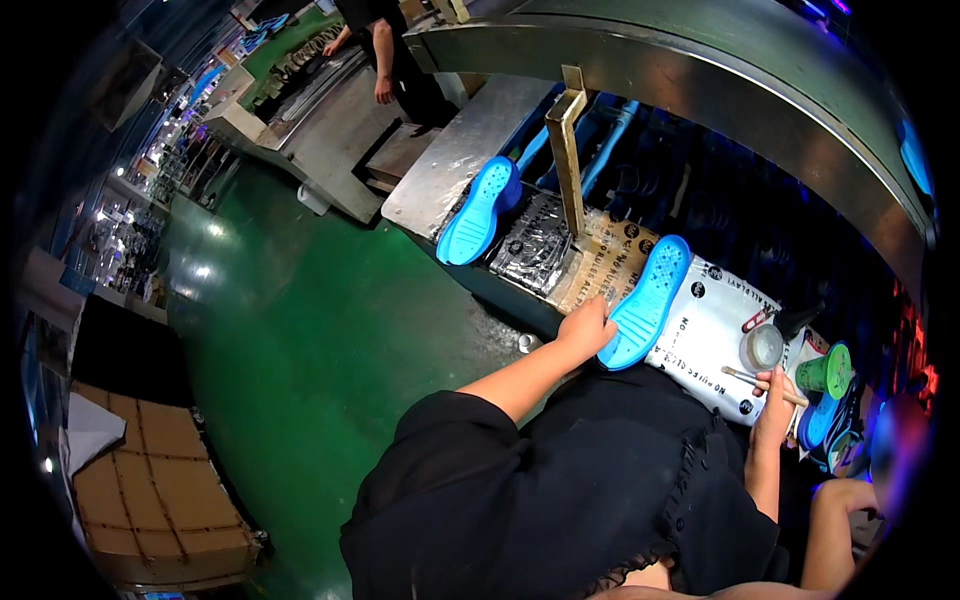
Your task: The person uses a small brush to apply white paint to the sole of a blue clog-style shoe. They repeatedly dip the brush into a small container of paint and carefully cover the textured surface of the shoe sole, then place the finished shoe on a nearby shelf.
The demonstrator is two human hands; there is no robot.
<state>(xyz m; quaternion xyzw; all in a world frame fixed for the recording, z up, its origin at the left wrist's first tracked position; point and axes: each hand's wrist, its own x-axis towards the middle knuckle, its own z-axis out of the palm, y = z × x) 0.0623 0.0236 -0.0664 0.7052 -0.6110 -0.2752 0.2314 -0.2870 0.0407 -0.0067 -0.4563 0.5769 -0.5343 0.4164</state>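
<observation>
My left hand [584, 330] pinches the near edge of a bright blue shoe sole [652, 303]. The sole lies slanted on the work surface, its grooved side and small holes facing up. In my right hand [770, 405] is a small brush [748, 379] with a light wooden handle, its bristles pointing left. Just beyond the bristles stands a small round jar [762, 347] with greyish contents. A green cup [826, 371] is to the right of that hand. Farther left, a second blue sole [478, 218] rests near the metal plate, apart from both hands.
White printed wrapping [700, 335] and brown tape [603, 262] cover the bench. An upright metal bracket [567, 165] stands under the machine's long hood [650, 60]. Another person [385, 55] is at the far bench; someone's bent arm [835, 520] shows lower right. Cardboard [150, 490] stands left.
</observation>
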